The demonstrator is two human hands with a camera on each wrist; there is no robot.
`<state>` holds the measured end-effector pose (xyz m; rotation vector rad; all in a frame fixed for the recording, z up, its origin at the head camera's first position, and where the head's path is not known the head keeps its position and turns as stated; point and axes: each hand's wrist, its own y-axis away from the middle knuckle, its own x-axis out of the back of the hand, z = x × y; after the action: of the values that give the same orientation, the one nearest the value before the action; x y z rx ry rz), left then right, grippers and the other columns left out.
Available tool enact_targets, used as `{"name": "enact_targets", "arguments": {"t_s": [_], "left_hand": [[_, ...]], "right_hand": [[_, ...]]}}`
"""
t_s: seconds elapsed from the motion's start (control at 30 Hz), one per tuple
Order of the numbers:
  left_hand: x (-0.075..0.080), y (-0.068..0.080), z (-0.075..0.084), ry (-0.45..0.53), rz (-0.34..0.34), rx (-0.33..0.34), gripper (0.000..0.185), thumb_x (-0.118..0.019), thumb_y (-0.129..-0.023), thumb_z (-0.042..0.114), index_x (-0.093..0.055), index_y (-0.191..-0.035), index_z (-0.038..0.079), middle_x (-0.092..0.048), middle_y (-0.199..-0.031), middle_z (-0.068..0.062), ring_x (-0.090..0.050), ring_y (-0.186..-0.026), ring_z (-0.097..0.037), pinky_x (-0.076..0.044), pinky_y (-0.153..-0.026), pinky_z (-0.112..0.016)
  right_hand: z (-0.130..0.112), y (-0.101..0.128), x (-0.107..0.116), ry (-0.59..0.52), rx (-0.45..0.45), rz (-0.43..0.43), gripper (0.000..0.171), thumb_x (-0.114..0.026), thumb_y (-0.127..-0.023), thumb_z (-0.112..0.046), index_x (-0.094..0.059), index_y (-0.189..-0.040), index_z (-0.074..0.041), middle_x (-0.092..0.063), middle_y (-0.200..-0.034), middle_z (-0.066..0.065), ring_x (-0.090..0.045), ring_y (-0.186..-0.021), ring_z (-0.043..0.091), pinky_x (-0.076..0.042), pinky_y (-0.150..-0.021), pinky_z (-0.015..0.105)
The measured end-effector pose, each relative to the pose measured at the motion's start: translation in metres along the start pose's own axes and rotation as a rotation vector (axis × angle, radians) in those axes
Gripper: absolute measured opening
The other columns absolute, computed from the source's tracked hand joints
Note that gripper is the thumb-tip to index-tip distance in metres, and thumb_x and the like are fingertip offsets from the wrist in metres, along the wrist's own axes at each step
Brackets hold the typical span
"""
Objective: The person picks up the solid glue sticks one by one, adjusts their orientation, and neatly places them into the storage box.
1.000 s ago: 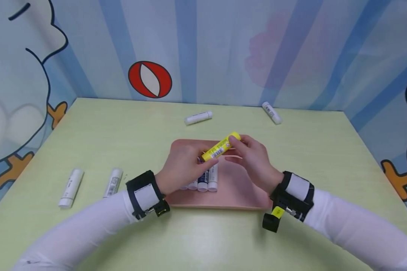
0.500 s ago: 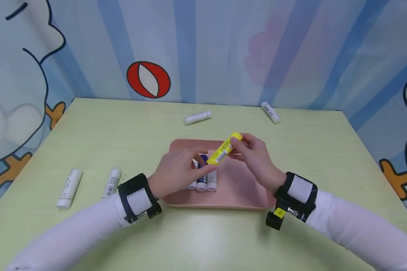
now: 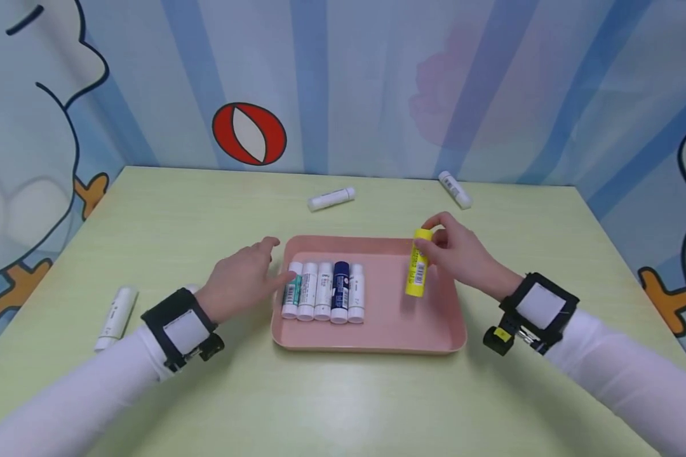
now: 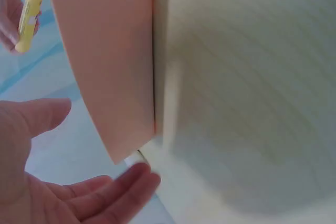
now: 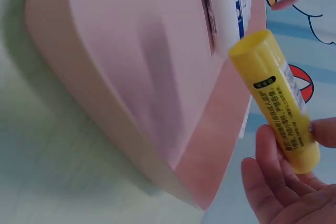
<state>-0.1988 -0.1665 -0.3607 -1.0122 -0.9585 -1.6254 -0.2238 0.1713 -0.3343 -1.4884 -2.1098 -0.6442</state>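
Note:
A pink tray (image 3: 371,346) lies mid-table with several lip-balm sticks (image 3: 322,298) in a row on its left half. My right hand (image 3: 434,236) pinches the top of a yellow stick (image 3: 417,270) and holds it nearly upright over the tray's right half. In the right wrist view the yellow stick (image 5: 278,103) sits between thumb and fingers (image 5: 273,187) above the tray (image 5: 131,77). My left hand (image 3: 263,266) is open and holds nothing, its fingertips at the tray's left rim beside the leftmost stick. The left wrist view shows the open palm (image 4: 79,192) next to the tray (image 4: 105,51).
Loose white sticks lie on the green table: one behind the tray (image 3: 331,198), one at the back right (image 3: 456,189), one at the left (image 3: 116,315). Cartoon-printed walls close off the table's back and sides.
My left hand let go of the yellow stick, opened and drew back left to the tray's rim. My right hand turned the stick upright and carried it to the tray's right side.

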Motion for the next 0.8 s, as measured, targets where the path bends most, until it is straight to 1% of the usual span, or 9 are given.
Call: {"name": "enact_targets", "arguments": {"t_s": [0.07, 0.17, 0.23, 0.33, 0.47, 0.57, 0.63, 0.73, 0.8], "left_hand": [[0.0, -0.002, -0.003, 0.089, -0.057, 0.038, 0.066, -0.062, -0.094, 0.039, -0.038, -0.141, -0.002, -0.063, -0.103, -0.016, -0.06, -0.084, -0.026, -0.053, -0.068, -0.036], [-0.002, -0.005, -0.005, 0.203, -0.13, 0.083, 0.062, -0.061, -0.096, 0.034, -0.037, -0.142, -0.001, -0.06, -0.092, -0.012, -0.057, -0.075, -0.023, -0.047, -0.062, -0.029], [-0.003, -0.006, -0.004, 0.253, -0.158, 0.101, 0.059, -0.06, -0.097, 0.03, -0.038, -0.142, -0.001, -0.06, -0.09, -0.011, -0.056, -0.074, -0.022, -0.046, -0.06, -0.028], [-0.005, -0.007, -0.004, 0.313, -0.183, 0.1, 0.056, -0.058, -0.098, 0.021, -0.036, -0.144, -0.004, -0.062, -0.089, -0.012, -0.06, -0.07, -0.02, -0.046, -0.059, -0.027], [-0.007, -0.008, -0.004, 0.342, -0.184, 0.096, 0.054, -0.055, -0.098, 0.012, -0.034, -0.144, -0.007, -0.063, -0.092, -0.014, -0.063, -0.067, -0.018, -0.049, -0.059, -0.028], [-0.008, -0.009, -0.004, 0.337, -0.178, 0.104, 0.053, -0.055, -0.097, 0.01, -0.035, -0.144, -0.007, -0.063, -0.094, -0.015, -0.063, -0.067, -0.018, -0.05, -0.058, -0.028], [-0.008, -0.01, -0.003, 0.333, -0.18, 0.104, 0.053, -0.056, -0.097, 0.009, -0.036, -0.143, -0.007, -0.063, -0.094, -0.015, -0.062, -0.067, -0.018, -0.05, -0.058, -0.028], [-0.009, -0.011, -0.003, 0.332, -0.182, 0.099, 0.052, -0.056, -0.096, 0.007, -0.038, -0.142, -0.007, -0.063, -0.093, -0.015, -0.062, -0.067, -0.019, -0.05, -0.058, -0.028], [-0.009, -0.011, -0.003, 0.331, -0.181, 0.093, 0.051, -0.056, -0.096, 0.007, -0.038, -0.142, -0.006, -0.063, -0.091, -0.015, -0.062, -0.067, -0.019, -0.05, -0.058, -0.028]], "right_hand": [[0.002, -0.001, 0.003, 0.05, -0.002, -0.01, 0.035, -0.056, -0.099, -0.017, -0.04, -0.125, 0.002, -0.063, -0.091, 0.017, -0.062, -0.083, 0.032, -0.049, -0.068, 0.034], [0.004, -0.001, 0.005, 0.127, 0.003, -0.033, 0.034, -0.057, -0.098, -0.016, -0.041, -0.122, 0.002, -0.062, -0.089, 0.016, -0.059, -0.079, 0.028, -0.047, -0.065, 0.031], [0.006, -0.001, 0.005, 0.176, 0.001, -0.053, 0.034, -0.058, -0.098, -0.017, -0.042, -0.121, 0.002, -0.06, -0.087, 0.015, -0.057, -0.076, 0.025, -0.046, -0.065, 0.031], [0.007, -0.002, 0.003, 0.23, -0.027, -0.091, 0.035, -0.058, -0.098, -0.018, -0.042, -0.121, 0.003, -0.058, -0.086, 0.015, -0.055, -0.074, 0.023, -0.046, -0.064, 0.032], [0.009, -0.005, -0.002, 0.284, -0.094, -0.124, 0.035, -0.06, -0.097, -0.02, -0.044, -0.119, 0.002, -0.057, -0.089, 0.016, -0.056, -0.076, 0.024, -0.047, -0.063, 0.03], [0.01, -0.007, -0.006, 0.369, -0.123, -0.121, 0.035, -0.062, -0.096, -0.022, -0.047, -0.117, 0.002, -0.058, -0.093, 0.016, -0.058, -0.077, 0.024, -0.049, -0.062, 0.029], [0.011, -0.008, -0.009, 0.455, -0.117, -0.112, 0.036, -0.063, -0.095, -0.024, -0.048, -0.116, 0.001, -0.06, -0.091, 0.014, -0.059, -0.075, 0.023, -0.049, -0.06, 0.029], [0.013, -0.008, -0.012, 0.592, -0.085, -0.091, 0.038, -0.064, -0.093, -0.026, -0.05, -0.116, 0.002, -0.06, -0.083, 0.01, -0.059, -0.068, 0.02, -0.048, -0.057, 0.03], [0.014, -0.008, -0.013, 0.654, -0.057, -0.082, 0.039, -0.065, -0.092, -0.026, -0.051, -0.115, 0.002, -0.059, -0.079, 0.008, -0.058, -0.065, 0.019, -0.047, -0.056, 0.03]]}}
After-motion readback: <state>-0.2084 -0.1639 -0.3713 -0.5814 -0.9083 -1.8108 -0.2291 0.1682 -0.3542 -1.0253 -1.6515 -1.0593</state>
